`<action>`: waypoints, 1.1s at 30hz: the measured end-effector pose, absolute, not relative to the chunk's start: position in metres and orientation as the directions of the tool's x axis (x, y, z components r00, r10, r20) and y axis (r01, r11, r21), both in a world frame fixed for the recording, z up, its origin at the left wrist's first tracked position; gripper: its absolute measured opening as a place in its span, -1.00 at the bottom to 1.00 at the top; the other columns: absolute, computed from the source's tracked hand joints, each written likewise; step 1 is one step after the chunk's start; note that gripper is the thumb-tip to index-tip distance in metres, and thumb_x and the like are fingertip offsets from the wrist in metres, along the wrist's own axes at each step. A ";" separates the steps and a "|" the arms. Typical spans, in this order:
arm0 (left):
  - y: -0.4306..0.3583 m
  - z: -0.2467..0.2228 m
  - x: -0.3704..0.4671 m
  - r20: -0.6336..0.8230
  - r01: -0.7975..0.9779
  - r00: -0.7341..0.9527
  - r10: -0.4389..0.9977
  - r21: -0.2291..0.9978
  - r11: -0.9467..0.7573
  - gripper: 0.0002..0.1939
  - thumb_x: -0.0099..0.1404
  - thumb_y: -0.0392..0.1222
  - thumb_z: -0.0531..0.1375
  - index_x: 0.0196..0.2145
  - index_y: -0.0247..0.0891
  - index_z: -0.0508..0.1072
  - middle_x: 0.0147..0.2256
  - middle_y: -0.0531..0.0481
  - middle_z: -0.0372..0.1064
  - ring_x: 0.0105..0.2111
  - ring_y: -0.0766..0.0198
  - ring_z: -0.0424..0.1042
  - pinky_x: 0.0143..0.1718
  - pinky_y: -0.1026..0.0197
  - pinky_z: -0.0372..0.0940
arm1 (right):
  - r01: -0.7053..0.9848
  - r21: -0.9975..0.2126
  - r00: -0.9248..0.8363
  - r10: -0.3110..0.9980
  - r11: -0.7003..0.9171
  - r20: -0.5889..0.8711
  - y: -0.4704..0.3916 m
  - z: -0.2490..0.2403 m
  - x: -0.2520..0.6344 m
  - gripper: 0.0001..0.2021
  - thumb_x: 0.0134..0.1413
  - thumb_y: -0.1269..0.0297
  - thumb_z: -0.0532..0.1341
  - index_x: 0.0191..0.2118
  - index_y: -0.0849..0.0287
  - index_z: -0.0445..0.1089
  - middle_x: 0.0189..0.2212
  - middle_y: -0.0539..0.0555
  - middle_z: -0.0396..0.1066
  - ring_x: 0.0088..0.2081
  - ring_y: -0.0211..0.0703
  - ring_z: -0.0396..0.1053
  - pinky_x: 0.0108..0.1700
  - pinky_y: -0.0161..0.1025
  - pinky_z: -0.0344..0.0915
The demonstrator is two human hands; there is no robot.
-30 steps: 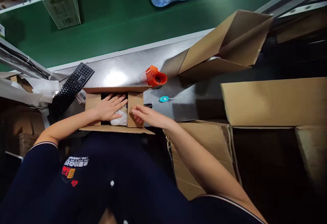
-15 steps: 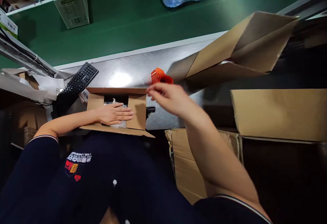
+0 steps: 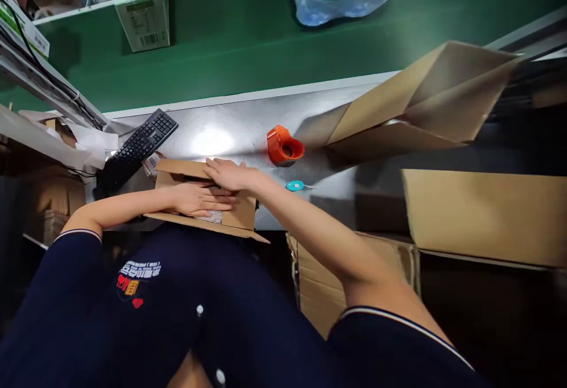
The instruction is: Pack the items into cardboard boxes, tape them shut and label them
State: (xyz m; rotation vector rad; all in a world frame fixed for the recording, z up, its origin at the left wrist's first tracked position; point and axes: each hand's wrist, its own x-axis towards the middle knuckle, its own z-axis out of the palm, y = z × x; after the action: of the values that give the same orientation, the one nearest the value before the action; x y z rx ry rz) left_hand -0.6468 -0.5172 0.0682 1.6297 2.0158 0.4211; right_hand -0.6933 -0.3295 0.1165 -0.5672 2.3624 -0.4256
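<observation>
Since the earlier frame, the right hand has moved left, from above the surface near the hollow orange plastic object, to the far long flap of the small brown cardboard box; that flap now tilts inward over the opening. The left hand stays in the opening.

The box sits at the near edge of the surface, just in front of the person's body, directly beneath both hands. The left hand lies flat, palm down, fingers extended, over the crinkled clear plastic wrap inside, fingertips reaching over the box's right end flap; it grips nothing. The right hand is palm down just beyond it, fingers on the far flap; whether they pinch the cardboard or only press it, I cannot tell. The near long flap slants outward toward the body.

A black computer keyboard rests left of the box. Right of it, a small turquoise oval object lies near the orange one.
</observation>
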 end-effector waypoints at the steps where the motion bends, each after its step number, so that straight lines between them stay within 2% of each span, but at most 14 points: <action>1: -0.517 0.067 -0.646 -0.209 0.801 -0.140 0.968 0.550 0.235 -0.35 0.58 -0.01 -0.09 0.52 -0.25 0.11 0.52 -0.07 0.00 0.54 0.18 -0.02 0.58 0.10 -0.21 | -0.294 -0.395 -0.714 -0.475 0.870 -0.514 -0.331 0.113 -0.680 -0.35 0.52 0.04 -0.18 0.53 0.25 0.04 0.52 0.36 0.04 0.50 0.37 0.05 0.43 0.54 -0.01; 4: -0.521 0.066 -0.643 -0.213 0.793 -0.120 0.970 0.567 0.223 -0.42 0.58 -0.11 -0.10 0.44 -0.23 0.29 0.46 -0.09 0.19 0.48 0.19 0.14 0.54 0.16 -0.03 | -0.343 -0.309 -0.789 -0.451 0.887 -0.419 -0.336 0.101 -0.653 -0.33 0.52 0.08 -0.20 0.57 0.31 -0.11 0.56 0.37 -0.11 0.55 0.34 -0.12 0.45 0.61 -0.20; 7: -0.527 0.067 -0.639 -0.139 0.808 -0.108 0.984 0.565 0.168 -0.48 0.59 -0.15 -0.10 0.33 -0.02 0.45 0.38 -0.02 0.34 0.45 0.18 0.23 0.54 -0.02 0.03 | -0.374 -0.276 -0.829 -0.453 0.885 -0.329 -0.336 0.091 -0.644 -0.34 0.53 0.09 -0.22 0.56 0.32 -0.05 0.53 0.38 0.00 0.53 0.28 -0.02 0.48 0.54 -0.15; 9: -0.530 0.069 -0.636 -0.124 0.801 -0.108 0.986 0.577 0.160 -0.50 0.60 -0.15 -0.10 0.28 -0.01 0.50 0.36 -0.02 0.36 0.43 0.17 0.25 0.53 -0.10 0.06 | -0.376 -0.280 -0.840 -0.453 0.883 -0.300 -0.333 0.085 -0.646 -0.35 0.52 0.09 -0.21 0.54 0.33 -0.02 0.52 0.39 0.04 0.51 0.27 0.04 0.48 0.52 -0.12; 13: -0.532 0.078 -0.629 -0.253 0.709 -0.178 0.951 0.638 0.302 -0.46 0.62 -0.03 -0.13 0.38 -0.12 0.36 0.46 -0.10 0.15 0.49 0.14 0.12 0.53 -0.06 0.06 | -0.390 -0.323 -0.838 -0.477 0.863 -0.264 -0.326 0.075 -0.653 -0.35 0.52 0.09 -0.20 0.52 0.34 0.03 0.48 0.41 0.12 0.47 0.27 0.10 0.46 0.51 -0.09; 15: -0.534 0.084 -0.631 -0.332 0.645 -0.200 0.922 0.664 0.378 -0.43 0.61 0.06 -0.13 0.44 -0.02 0.26 0.50 -0.02 0.06 0.49 0.14 0.13 0.51 -0.07 0.07 | -0.395 -0.337 -0.846 -0.482 0.854 -0.229 -0.324 0.069 -0.655 -0.35 0.52 0.08 -0.19 0.52 0.35 0.04 0.47 0.43 0.15 0.45 0.29 0.12 0.46 0.51 -0.10; 17: -0.537 0.090 -0.637 -0.366 0.616 -0.206 0.908 0.672 0.411 -0.47 0.57 0.09 -0.06 0.41 0.12 0.29 0.47 0.09 0.15 0.45 0.13 0.21 0.50 -0.07 0.08 | -0.390 -0.336 -0.863 -0.468 0.857 -0.191 -0.324 0.065 -0.654 -0.35 0.52 0.09 -0.17 0.52 0.36 0.04 0.45 0.45 0.17 0.44 0.31 0.13 0.46 0.51 -0.11; 20: -0.532 0.095 -0.652 -0.326 0.611 -0.430 0.842 0.581 0.537 -0.49 0.53 0.07 0.01 0.34 0.04 0.40 0.38 -0.01 0.36 0.40 0.07 0.30 0.46 -0.08 0.13 | -0.385 -0.347 -0.869 -0.463 0.855 -0.175 -0.327 0.061 -0.654 -0.36 0.50 0.14 -0.12 0.53 0.38 0.00 0.45 0.47 0.17 0.43 0.33 0.13 0.45 0.54 -0.13; 22: -0.521 0.095 -0.662 -0.288 0.520 -0.691 0.663 0.439 0.733 -0.45 0.56 0.02 -0.07 0.37 -0.16 0.35 0.37 -0.21 0.35 0.40 -0.01 0.28 0.43 -0.17 0.14 | -0.376 -0.373 -0.871 -0.461 0.848 -0.171 -0.327 0.060 -0.655 -0.36 0.48 0.16 -0.10 0.53 0.39 0.01 0.45 0.47 0.17 0.43 0.34 0.14 0.45 0.55 -0.16; 24: -0.507 0.091 -0.668 -0.270 0.399 -0.835 0.479 0.302 0.866 -0.40 0.58 -0.03 -0.15 0.40 -0.32 0.29 0.39 -0.33 0.30 0.41 -0.08 0.23 0.43 -0.25 0.09 | -0.348 -0.416 -0.882 -0.444 0.840 -0.159 -0.325 0.060 -0.657 -0.36 0.47 0.17 -0.09 0.51 0.40 0.05 0.45 0.47 0.17 0.44 0.34 0.13 0.47 0.54 -0.20; 26: -0.497 0.087 -0.670 -0.276 0.376 -0.860 0.430 0.226 0.898 -0.39 0.59 -0.03 -0.17 0.40 -0.37 0.27 0.37 -0.36 0.31 0.38 -0.10 0.25 0.41 -0.24 0.08 | -0.313 -0.505 -0.889 -0.435 0.804 -0.142 -0.317 0.061 -0.657 -0.36 0.45 0.17 -0.08 0.50 0.39 0.07 0.44 0.46 0.18 0.45 0.30 0.13 0.50 0.48 -0.20; 28: -0.491 0.083 -0.669 -0.262 0.397 -0.859 0.439 0.201 0.896 -0.39 0.59 0.00 -0.16 0.39 -0.35 0.28 0.33 -0.34 0.36 0.32 -0.08 0.31 0.37 -0.18 0.12 | -0.282 -0.633 -0.890 -0.444 0.720 -0.108 -0.306 0.062 -0.652 -0.35 0.45 0.14 -0.07 0.52 0.30 0.02 0.45 0.39 0.19 0.46 0.21 0.14 0.51 0.37 -0.08; 30: -0.490 0.081 -0.667 -0.248 0.404 -0.861 0.444 0.197 0.893 -0.39 0.59 0.04 -0.14 0.39 -0.33 0.27 0.30 -0.33 0.39 0.28 -0.07 0.34 0.33 -0.15 0.15 | -0.272 -0.708 -0.890 -0.451 0.652 -0.074 -0.294 0.063 -0.643 -0.28 0.42 -0.01 0.01 0.55 0.22 -0.06 0.48 0.35 0.14 0.48 0.19 0.11 0.49 0.32 0.03; 33: -0.491 0.084 -0.666 -0.268 0.382 -0.864 0.426 0.201 0.902 -0.40 0.59 0.04 -0.14 0.39 -0.32 0.28 0.30 -0.32 0.38 0.29 -0.07 0.32 0.33 -0.14 0.13 | -0.253 -0.637 -0.909 -0.404 0.728 -0.100 -0.283 0.064 -0.627 0.02 0.25 -0.29 0.18 0.56 0.30 -0.11 0.54 0.45 -0.06 0.55 0.41 -0.14 0.49 0.47 -0.13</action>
State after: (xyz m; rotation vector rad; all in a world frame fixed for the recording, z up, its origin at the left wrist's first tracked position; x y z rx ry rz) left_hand -0.6663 -0.4905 0.0841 0.6014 2.7592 0.2029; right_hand -0.6272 -0.2835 0.0636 -0.5210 2.6998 -0.9454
